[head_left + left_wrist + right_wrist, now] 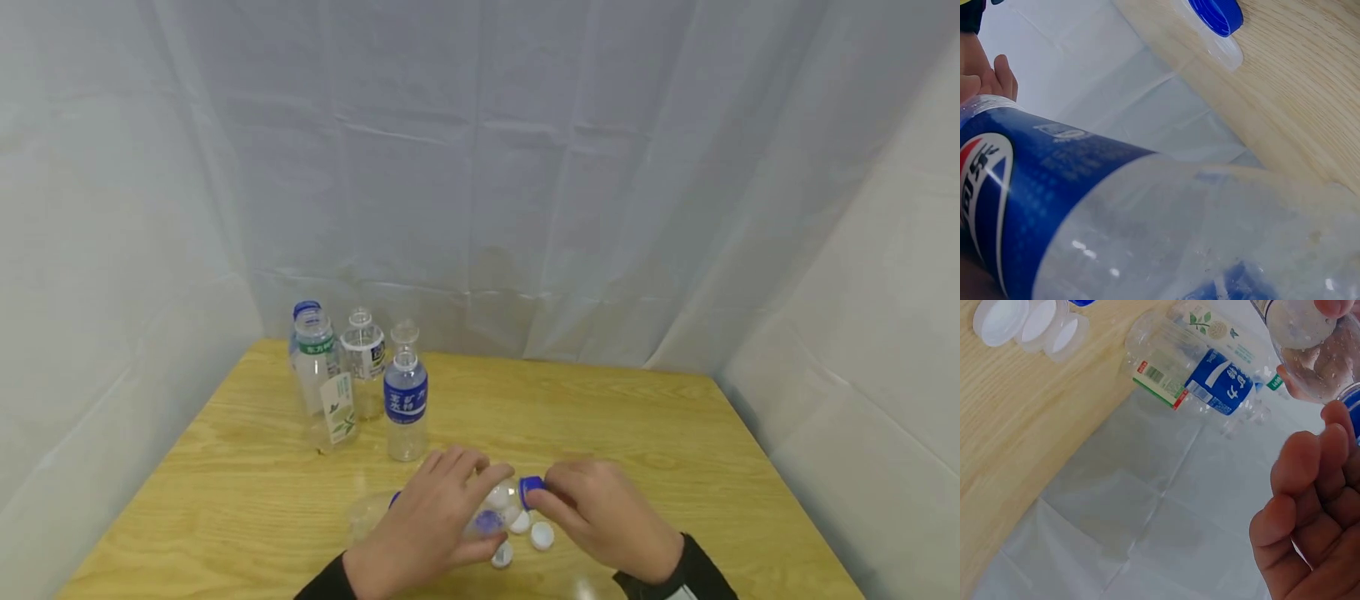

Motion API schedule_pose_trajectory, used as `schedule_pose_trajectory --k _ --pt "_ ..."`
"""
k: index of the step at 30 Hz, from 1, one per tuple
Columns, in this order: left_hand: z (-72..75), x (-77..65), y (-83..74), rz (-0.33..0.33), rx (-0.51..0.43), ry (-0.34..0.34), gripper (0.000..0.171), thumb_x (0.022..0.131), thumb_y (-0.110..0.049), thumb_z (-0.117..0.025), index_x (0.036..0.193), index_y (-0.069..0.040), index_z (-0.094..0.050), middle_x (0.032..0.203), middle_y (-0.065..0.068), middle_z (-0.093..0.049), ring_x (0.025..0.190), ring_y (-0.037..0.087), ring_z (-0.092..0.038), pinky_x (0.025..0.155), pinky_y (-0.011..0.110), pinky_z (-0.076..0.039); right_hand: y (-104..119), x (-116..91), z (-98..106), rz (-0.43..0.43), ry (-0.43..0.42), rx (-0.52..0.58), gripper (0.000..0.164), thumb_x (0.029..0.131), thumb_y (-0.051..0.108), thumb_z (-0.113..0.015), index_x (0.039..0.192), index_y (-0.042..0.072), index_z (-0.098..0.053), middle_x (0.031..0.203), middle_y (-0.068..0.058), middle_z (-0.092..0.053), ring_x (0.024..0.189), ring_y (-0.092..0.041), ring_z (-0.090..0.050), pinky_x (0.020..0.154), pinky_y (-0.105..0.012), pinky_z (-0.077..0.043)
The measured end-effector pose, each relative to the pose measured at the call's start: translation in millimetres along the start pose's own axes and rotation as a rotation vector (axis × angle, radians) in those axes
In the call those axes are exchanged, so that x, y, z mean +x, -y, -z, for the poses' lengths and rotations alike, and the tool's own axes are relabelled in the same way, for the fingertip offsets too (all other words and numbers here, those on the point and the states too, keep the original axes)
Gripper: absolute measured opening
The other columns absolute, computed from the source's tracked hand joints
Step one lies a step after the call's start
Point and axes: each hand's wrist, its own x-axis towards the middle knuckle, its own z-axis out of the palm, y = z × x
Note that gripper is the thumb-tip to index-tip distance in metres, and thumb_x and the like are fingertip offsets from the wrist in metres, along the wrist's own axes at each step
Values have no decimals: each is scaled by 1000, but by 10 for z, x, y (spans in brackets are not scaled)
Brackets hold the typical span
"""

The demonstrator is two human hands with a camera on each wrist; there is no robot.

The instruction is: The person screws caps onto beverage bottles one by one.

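Head view, held bottle: one clear plastic bottle (511,497), tipped on its side over the yellow wood-grain table (600,425); a blue and a white patch show through its wall, whether inside or behind cannot be told.
Left hand: left hand (435,525) grasping that bottle, fingers and thumb curled round its body.
Right hand: right hand (611,518) pinching one round blue plastic cap (530,492) at the bottle's neck.
Standing bottles: five clear plastic ones at back left: green-banded bottle with white leaf label (318,367), bottle with white-and-dark label (365,358), blue-labelled bottle (406,400), a partly hidden bottle (405,333) behind it, and a blue-topped bottle (307,308).
Loose caps: three round white plastic caps (542,536), near the hands.
Left wrist view, held bottle: blue wrap label (1035,181) printed in red and white; clear end crosses the lower right.
Loose blue cap: one ribbed blue cap (1217,15), upper edge.
Right wrist view, held bottle: droplets on its wall; inner or outer face cannot be told.
Caps: three white, overlapping in a row.
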Motion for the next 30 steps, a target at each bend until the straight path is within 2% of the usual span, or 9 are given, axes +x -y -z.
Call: schedule_pose_trajectory --k 2,3,4,6,9,12,15,21,30 --pt "-1 -4 10 8 0 1 63 83 -51 -76 134 -21 -56 108 -7 -55 96 8 -49 80 26 -44 2 -1 28 -15 3 0 18 97 27 -67 81 28 -58 69 21 -42 57 10 -35 52 -5 -31" --pt "0 -6 16 13 -2 3 63 83 -52 -75 134 -21 -57 108 -7 -55 96 8 -49 80 26 -44 4 -4 46 -15 1 4 9 96 28 -69 89 27 -62 73 20 -50 60 9 -41 55 -6 -36" --pt "2 -9 21 18 -5 9 62 84 -52 -75 134 -21 -56 108 -7 -55 96 8 -50 80 26 -45 6 -7 63 -9 -2 3 7 95 29 -70 99 26 -66 80 18 -57 65 7 -47 57 -8 -40" --pt "7 -12 29 27 -11 17 61 85 -53 -73 135 -21 -56 108 -8 -56 96 7 -49 80 25 -44 4 -15 93 10 7 0 30 93 31 -73 120 23 -64 96 14 -65 75 3 -56 64 -11 -47" --pt "8 -18 34 29 -29 13 60 86 -53 -72 134 -21 -57 107 -8 -55 95 7 -48 78 24 -43 8 -16 114 79 25 7 49 89 26 -78 134 20 -58 115 9 -65 89 -2 -62 75 -15 -52" --pt "2 -20 35 22 -44 5 60 86 -51 -73 135 -21 -56 107 -8 -54 95 6 -47 77 23 -42 15 -8 107 137 42 16 49 87 15 -80 132 16 -59 116 8 -62 99 -5 -63 85 -14 -52" --pt "-4 -18 33 9 -67 0 61 85 -49 -75 135 -20 -57 107 -8 -54 94 6 -47 78 23 -43 27 -8 88 157 39 14 43 88 12 -77 127 13 -60 114 7 -62 102 -5 -62 88 -12 -50" --pt "-5 -28 30 11 -95 25 59 87 -50 -73 135 -19 -56 107 -9 -53 94 5 -45 80 22 -45 38 -22 47 154 31 -17 30 96 24 -68 123 12 -59 107 8 -61 97 -3 -62 85 -11 -50" --pt "-5 -27 21 24 -136 35 59 87 -45 -74 136 -18 -56 106 -8 -54 94 3 -45 79 18 -45 55 -23 0 128 35 -33 21 100 23 -62 118 14 -56 102 11 -56 91 0 -57 79 -10 -48"
